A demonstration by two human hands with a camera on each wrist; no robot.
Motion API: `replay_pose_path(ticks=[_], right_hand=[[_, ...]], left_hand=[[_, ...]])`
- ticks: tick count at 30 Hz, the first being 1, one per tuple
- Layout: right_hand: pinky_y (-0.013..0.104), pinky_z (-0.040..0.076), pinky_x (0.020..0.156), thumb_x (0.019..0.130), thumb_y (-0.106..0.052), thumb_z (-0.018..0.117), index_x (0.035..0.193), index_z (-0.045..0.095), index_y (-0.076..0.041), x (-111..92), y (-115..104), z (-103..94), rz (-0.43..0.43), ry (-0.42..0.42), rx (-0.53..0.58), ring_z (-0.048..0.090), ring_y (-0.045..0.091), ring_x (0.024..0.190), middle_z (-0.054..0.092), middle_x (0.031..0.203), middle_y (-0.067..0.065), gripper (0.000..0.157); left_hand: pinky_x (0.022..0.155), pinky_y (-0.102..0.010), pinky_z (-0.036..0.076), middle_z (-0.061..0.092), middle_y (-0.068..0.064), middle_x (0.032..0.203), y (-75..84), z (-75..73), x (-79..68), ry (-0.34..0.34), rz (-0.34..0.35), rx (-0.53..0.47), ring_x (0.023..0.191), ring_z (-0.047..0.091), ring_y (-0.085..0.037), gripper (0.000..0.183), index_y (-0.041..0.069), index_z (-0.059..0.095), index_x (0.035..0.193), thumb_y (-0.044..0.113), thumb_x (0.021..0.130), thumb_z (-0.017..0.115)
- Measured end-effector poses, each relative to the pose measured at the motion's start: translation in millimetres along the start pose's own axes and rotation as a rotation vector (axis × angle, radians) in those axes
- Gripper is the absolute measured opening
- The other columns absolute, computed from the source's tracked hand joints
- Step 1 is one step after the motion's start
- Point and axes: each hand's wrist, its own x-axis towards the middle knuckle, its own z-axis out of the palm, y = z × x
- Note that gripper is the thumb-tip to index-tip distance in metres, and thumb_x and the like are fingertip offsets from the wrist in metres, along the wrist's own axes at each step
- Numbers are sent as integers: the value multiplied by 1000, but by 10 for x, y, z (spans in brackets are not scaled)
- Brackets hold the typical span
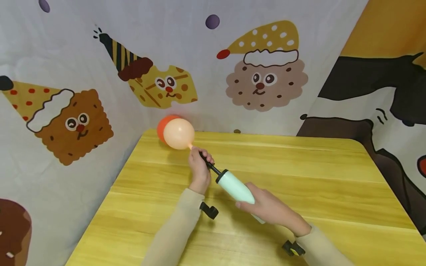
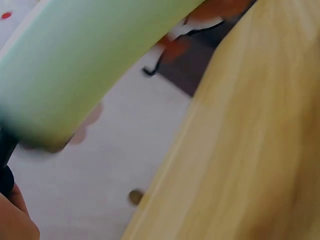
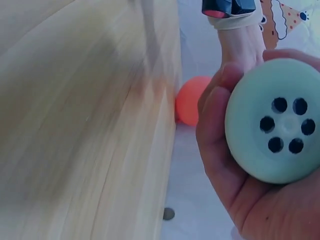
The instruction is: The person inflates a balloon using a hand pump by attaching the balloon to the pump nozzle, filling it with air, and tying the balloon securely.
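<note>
A balloon pump with a mint-green barrel [image 1: 234, 186] and a thin black rod [image 1: 215, 169] slants over the table between both hands. My left hand [image 1: 199, 166] grips the black end of the pump, the thumb by the neck of an inflated peach balloon [image 1: 179, 133]. Around the barrel's lower part curl the fingers of my right hand [image 1: 271, 207]. In the right wrist view, the round end of the barrel [image 3: 288, 126] shows several dark holes. The left wrist view has the barrel [image 2: 95, 65] close up, with a little of the left hand [image 2: 17, 220] at the lower corner.
An orange-red balloon [image 1: 162, 128] sits behind the peach one at the table's far left corner. Under the hands spreads a wooden table [image 1: 299, 170]. A cloth printed with cartoon snacks [image 1: 213, 77] hangs right behind its far edge and along the left side.
</note>
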Motion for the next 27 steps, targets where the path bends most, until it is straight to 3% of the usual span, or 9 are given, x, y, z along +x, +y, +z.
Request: replay_pose_path(ticks=[5, 10, 18, 24, 27], right_hand=[[32, 55, 53, 101, -42, 67, 140, 50, -6, -262, 112, -118, -25, -66, -21, 63, 12, 64, 65, 90, 1, 55], [32, 55, 54, 102, -40, 67, 139, 51, -9, -347, 181, -147, -44, -85, -30, 63, 11, 66, 65, 91, 0, 51], [31, 53, 51, 99, -46, 69, 133, 51, -3, -52, 79, -6, -42, -25, -85, 60, 10, 62, 62, 85, 0, 58], [32, 54, 52, 97, -47, 69, 132, 51, 1, 203, 26, 74, -34, -3, -66, 62, 14, 63, 63, 84, 3, 61], [33, 54, 50, 97, -47, 69, 131, 52, -1, 253, 38, 106, -24, -3, -51, 62, 15, 63, 63, 84, 4, 60]], left_hand=[[46, -21, 41, 46, 3, 65, 185, -140, 203, 95, 61, -97, 49, 43, -8, 37, 13, 46, 81, 24, 114, 33], [45, -20, 42, 46, 2, 65, 215, -199, 221, 106, 65, -100, 48, 43, -8, 35, 12, 44, 85, 25, 115, 31], [47, -20, 43, 46, 3, 69, -2, -112, 43, 83, 16, -49, 51, 43, -8, 32, 12, 45, 89, 26, 114, 31], [49, -20, 43, 45, 3, 66, -152, -42, -129, 42, -50, 28, 51, 43, -8, 35, 12, 47, 84, 22, 113, 30], [49, -21, 43, 45, 3, 63, -182, -60, -145, 33, -41, 58, 51, 44, -9, 38, 12, 47, 82, 23, 113, 29]])
